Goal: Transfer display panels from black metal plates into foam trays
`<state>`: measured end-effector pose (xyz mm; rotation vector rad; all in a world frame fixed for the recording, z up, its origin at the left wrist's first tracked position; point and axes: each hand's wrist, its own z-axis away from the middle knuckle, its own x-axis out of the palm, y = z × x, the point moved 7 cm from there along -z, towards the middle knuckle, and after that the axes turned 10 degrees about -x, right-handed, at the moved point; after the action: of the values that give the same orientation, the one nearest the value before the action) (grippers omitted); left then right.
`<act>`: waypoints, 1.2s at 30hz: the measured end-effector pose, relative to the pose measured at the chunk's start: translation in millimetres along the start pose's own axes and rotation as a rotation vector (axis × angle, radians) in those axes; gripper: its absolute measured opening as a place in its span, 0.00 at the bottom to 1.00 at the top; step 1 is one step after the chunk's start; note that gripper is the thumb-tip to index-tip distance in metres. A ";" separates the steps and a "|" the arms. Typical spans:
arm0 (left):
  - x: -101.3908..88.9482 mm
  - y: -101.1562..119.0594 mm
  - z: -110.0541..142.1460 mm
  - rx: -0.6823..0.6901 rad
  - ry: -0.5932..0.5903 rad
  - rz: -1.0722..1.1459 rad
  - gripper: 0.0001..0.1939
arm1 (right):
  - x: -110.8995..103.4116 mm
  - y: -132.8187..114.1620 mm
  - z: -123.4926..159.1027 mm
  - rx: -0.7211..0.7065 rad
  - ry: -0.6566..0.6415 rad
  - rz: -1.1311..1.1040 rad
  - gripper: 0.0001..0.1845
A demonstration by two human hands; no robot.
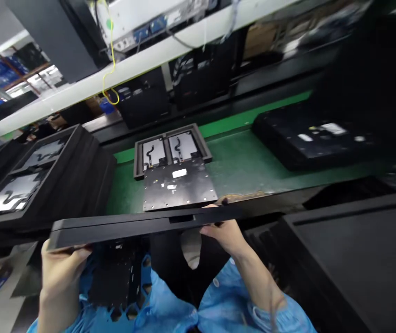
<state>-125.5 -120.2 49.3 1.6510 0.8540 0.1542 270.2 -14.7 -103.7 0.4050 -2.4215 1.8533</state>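
Observation:
A long flat black panel [132, 225] is held edge-on across my lap, in front of the belt. My left hand [61, 268] grips its left end, fingers curled under the edge. My right hand [224, 231] holds it near the middle-right, thumb on top and fingers below. Both hands are closed on the panel. A black perforated metal plate [114, 277] hangs below the panel between my arms. On the green belt [246, 162] ahead lies a black metal plate [177, 185] with a white sticker, overlapping a black tray [170, 148] with two silver parts.
A stack of black trays [41, 180] with silver parts stands at the left. A black monitor back [309, 138] lies on the belt at the right. A large black panel [354, 259] fills the lower right. A white rail [149, 55] with cables runs overhead.

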 end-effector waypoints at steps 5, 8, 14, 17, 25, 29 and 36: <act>96.4 27.3 -57.5 0.291 -0.421 -0.041 0.16 | -55.7 -48.0 -15.9 -0.301 0.058 0.211 0.14; 135.4 21.7 -76.0 0.476 -0.500 -0.249 0.18 | -70.8 -62.1 -39.5 -0.505 0.040 0.426 0.12; 193.7 -38.6 -100.9 0.755 -0.369 -0.591 0.21 | -68.4 -22.5 -91.6 -0.631 -0.143 0.754 0.35; 208.9 -53.6 -114.9 0.753 -0.336 -0.752 0.25 | -67.1 -11.5 -102.2 -0.611 -0.178 0.924 0.46; 202.6 -31.9 -138.1 0.566 -0.270 -0.878 0.22 | -96.1 -56.7 -70.6 -0.448 0.155 1.080 0.21; 253.3 -25.8 -123.6 0.549 -0.451 -0.844 0.29 | -90.4 -33.1 -31.3 -0.211 0.301 0.743 0.17; 377.8 -17.5 -118.2 0.371 -0.750 -0.915 0.38 | -14.8 55.9 42.8 0.195 0.112 0.273 0.23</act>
<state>76.2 201.9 -63.0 1.3148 0.9747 -1.2354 275.3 -39.7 -171.0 -0.0246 -2.3273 2.1641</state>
